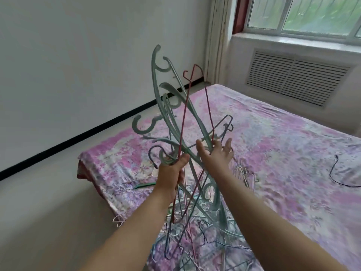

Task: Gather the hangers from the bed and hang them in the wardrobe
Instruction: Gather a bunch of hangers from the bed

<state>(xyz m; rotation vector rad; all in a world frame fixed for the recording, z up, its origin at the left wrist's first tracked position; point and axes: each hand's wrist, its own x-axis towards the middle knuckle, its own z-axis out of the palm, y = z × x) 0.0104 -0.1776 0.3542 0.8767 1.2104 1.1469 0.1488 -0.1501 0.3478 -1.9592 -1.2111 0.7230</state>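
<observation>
Two hands are up — the left hand (172,169) and the right hand (216,153). The raised bunch of hangers (175,106) is too tangled to count; at least four green hooks and one red wire hanger (192,73) show. More hangers lie in a heap on one bed (283,145) — too many to count. One black cord (336,173), one window (304,14), one vent (297,77).

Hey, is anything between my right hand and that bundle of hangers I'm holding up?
Nothing visible. The right hand is already at the bundle, fingers spread among its lower bars, while the left hand grips the hooks. More hangers lie tangled on the bed below. The wardrobe is not in view.
</observation>
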